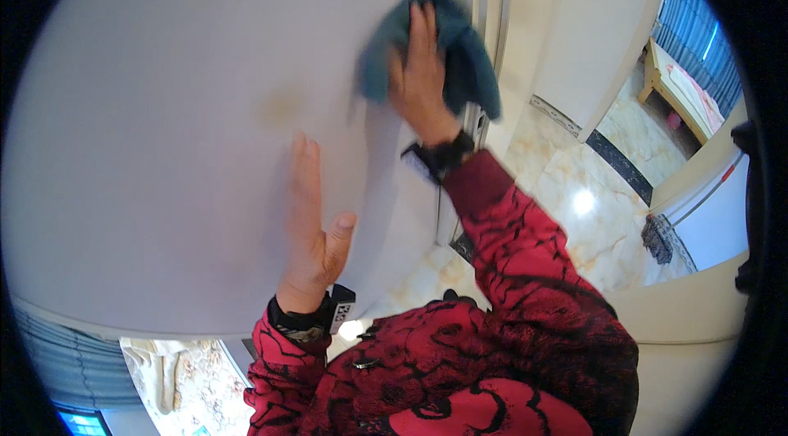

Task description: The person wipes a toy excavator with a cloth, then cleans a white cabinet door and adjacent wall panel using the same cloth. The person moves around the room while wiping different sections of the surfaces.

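My right hand point(422, 76) lies over a dark teal cloth point(474, 57) against a large pale, flat door or panel point(184, 128), near its right edge. The cloth is bunched around and under my fingers, slightly blurred. My left hand point(314, 220) is lower and to the left, with thumb and fingers apart and holding nothing. It is at the same panel; whether the palm touches it I cannot tell. A faint yellowish spot point(280, 107) shows on the panel above my left fingertips.
A door frame point(498, 11) stands right of the panel. Beyond lie a marble-look floor point(554, 190), a grey mop point(657, 240) against a wall, and a wooden bed point(677, 88) by blue curtains point(708, 24). At the lower left are another blue curtain point(74, 356) and patterned bedding point(203, 387).
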Action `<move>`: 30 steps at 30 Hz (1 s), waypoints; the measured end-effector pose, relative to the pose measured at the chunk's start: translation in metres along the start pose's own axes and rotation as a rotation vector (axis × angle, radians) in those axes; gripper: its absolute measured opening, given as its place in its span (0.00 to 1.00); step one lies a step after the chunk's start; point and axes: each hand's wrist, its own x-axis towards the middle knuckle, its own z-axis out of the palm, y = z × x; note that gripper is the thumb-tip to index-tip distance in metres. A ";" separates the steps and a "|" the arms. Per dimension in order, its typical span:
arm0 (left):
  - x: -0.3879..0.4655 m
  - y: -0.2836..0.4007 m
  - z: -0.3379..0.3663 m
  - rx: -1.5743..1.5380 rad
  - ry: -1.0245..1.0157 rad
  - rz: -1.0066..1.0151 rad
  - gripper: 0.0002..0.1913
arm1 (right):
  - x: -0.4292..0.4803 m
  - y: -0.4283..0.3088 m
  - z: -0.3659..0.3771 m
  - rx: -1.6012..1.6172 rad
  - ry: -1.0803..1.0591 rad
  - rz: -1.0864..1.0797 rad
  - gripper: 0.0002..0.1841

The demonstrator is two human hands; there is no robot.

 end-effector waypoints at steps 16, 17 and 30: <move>0.014 0.030 -0.016 0.008 0.082 0.065 0.35 | -0.088 0.048 -0.014 0.044 -0.016 0.314 0.32; 0.014 0.031 -0.015 -0.002 0.081 0.089 0.35 | -0.100 0.052 -0.014 0.063 -0.058 0.394 0.32; 0.017 0.028 0.010 -0.199 -0.003 -0.249 0.31 | -0.029 0.046 -0.087 1.967 -0.640 1.138 0.18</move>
